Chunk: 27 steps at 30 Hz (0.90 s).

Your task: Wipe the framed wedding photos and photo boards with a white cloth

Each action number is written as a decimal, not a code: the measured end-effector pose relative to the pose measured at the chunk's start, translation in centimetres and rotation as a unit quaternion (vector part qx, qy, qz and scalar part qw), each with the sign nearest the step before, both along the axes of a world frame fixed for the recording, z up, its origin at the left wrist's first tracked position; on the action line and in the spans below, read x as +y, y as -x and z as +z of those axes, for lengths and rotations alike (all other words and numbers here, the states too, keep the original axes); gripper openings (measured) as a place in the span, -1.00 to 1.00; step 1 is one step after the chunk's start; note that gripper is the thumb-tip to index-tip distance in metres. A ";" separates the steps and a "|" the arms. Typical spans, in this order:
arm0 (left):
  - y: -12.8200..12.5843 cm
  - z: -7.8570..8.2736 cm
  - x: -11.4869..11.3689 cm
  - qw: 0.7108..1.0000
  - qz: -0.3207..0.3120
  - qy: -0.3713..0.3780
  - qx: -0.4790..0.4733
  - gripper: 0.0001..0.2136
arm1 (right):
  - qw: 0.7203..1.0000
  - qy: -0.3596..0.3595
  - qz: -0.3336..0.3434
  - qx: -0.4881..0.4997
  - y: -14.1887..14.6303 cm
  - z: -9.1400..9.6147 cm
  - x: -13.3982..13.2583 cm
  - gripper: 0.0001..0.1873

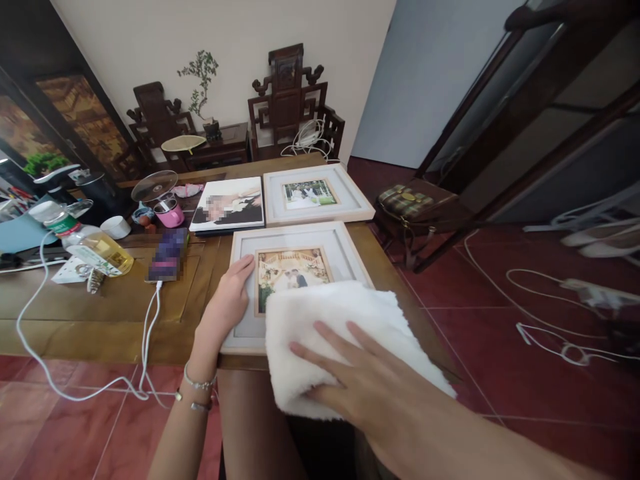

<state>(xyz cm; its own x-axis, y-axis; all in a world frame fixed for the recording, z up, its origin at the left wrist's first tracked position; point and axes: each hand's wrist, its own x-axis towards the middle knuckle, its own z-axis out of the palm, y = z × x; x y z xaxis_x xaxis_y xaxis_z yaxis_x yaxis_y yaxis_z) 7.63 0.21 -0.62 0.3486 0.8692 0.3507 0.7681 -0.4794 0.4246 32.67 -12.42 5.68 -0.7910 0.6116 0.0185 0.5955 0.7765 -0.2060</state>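
Observation:
A light wooden picture frame lies face up at the table's near edge, with a pale mat around a small wedding picture. My left hand grips the frame's left side, its fingertips over the mat. Spread over a fluffy white cloth, the fingers of my right hand press down, and the thumb is tucked against a fold. The cloth covers the frame's lower right part and hangs past its near edge. Behind it lie a second picture frame and a photo album or panel.
On the wooden table at left are a phone on a white cable, a pink cup, a bottle of yellow liquid and a white cup. A chair with a plaid bag stands right. Cables lie across the red floor.

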 end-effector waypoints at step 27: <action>0.1 0.2 -0.1 1.000 -0.002 -0.016 0.012 -0.50 | 0.995 0.089 -0.001 -0.040 1.2 -0.5 0.3 -0.42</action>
<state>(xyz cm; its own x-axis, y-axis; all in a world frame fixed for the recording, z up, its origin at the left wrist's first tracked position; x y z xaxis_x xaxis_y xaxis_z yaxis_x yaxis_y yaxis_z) 7.54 0.13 -0.47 0.3601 0.8566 0.3696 0.7763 -0.4949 0.3904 31.51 -12.09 5.20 -0.7847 0.6006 -0.1534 0.6167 0.7314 -0.2910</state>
